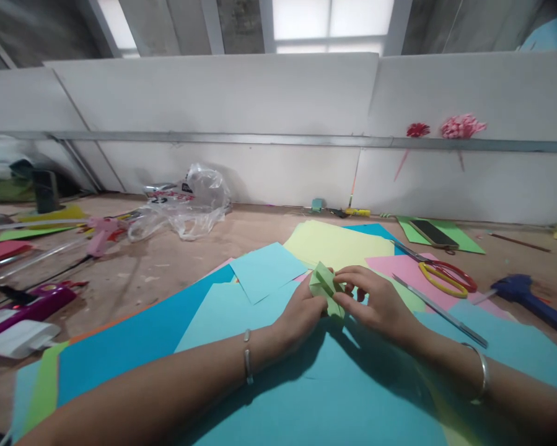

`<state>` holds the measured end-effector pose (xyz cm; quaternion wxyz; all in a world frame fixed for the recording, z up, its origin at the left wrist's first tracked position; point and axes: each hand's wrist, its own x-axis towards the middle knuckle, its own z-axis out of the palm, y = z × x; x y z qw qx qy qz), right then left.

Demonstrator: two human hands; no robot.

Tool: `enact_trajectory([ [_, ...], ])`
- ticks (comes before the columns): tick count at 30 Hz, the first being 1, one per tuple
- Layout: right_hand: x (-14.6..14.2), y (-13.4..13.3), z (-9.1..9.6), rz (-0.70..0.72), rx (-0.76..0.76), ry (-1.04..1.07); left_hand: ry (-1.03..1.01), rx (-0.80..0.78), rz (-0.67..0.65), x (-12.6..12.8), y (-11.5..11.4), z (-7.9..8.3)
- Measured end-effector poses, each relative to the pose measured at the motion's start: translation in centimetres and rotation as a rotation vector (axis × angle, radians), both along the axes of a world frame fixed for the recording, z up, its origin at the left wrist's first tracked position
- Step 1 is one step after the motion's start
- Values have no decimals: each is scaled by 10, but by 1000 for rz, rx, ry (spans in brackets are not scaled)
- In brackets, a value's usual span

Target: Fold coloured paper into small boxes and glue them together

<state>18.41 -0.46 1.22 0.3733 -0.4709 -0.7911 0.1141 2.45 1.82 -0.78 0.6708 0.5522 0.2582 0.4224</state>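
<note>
Between my two hands is a small piece of folded light-green paper (323, 282), its flaps standing up at angles. My left hand (302, 308) is closed on its left and lower side. From the right, my right hand (368, 297) pinches the paper's edge between thumb and fingers. Both hands are just above a large light-blue sheet (347, 396). Just beyond my left hand lies a smaller light-blue square (266, 269), and a pale yellow sheet (336, 243) is spread behind the folded piece.
Scissors (445, 275), a silver pen-like stick (440, 313) and a blue glue gun (533, 300) lie at the right. A phone (432, 234) rests on green paper. On the left are a pink glue gun (102, 235), a purple power strip (31, 310) and a clear plastic bag (189, 201).
</note>
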Motion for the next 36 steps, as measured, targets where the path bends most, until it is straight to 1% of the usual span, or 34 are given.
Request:
enact_trajectory([
  [3, 1, 1, -4, -63, 54, -56, -20, 4, 4, 0, -1, 2],
  [5, 1, 2, -6, -80, 88, -69, 1, 43, 38, 0, -1, 2],
  [7, 2, 2, -4, -83, 74, -49, 24, 52, 90, -1, 1, -1],
  [9, 4, 4, -1, -108, -14, 16, 40, 6, 142, -2, 4, -4],
  [11, 6, 7, 2, -134, -168, 135, 42, -74, 178, -3, 8, -8],
  [13, 7, 10, 3, -117, -320, 288, 27, -145, 181, -4, 12, -10],
  [14, 8, 11, 3, -98, -372, 359, 15, -169, 174, -4, 14, -11],
  [16, 10, 14, 0, -68, -403, 437, -5, -192, 166, -5, 17, -11],
  [18, 13, 16, -4, -56, -344, 414, 0, -195, 177, -4, 18, -11],
  [24, 23, 20, -12, -4, 20, 50, 5, -185, 219, -4, 23, -13],
  [28, 22, 22, -15, 76, 190, -95, 36, -169, 238, -5, 24, -12],
  [31, 22, 23, -15, 135, 215, -127, 48, -147, 212, -5, 23, -10],
  [36, 24, 24, -12, 234, 137, -126, 62, -144, 206, -5, 23, -10],
])
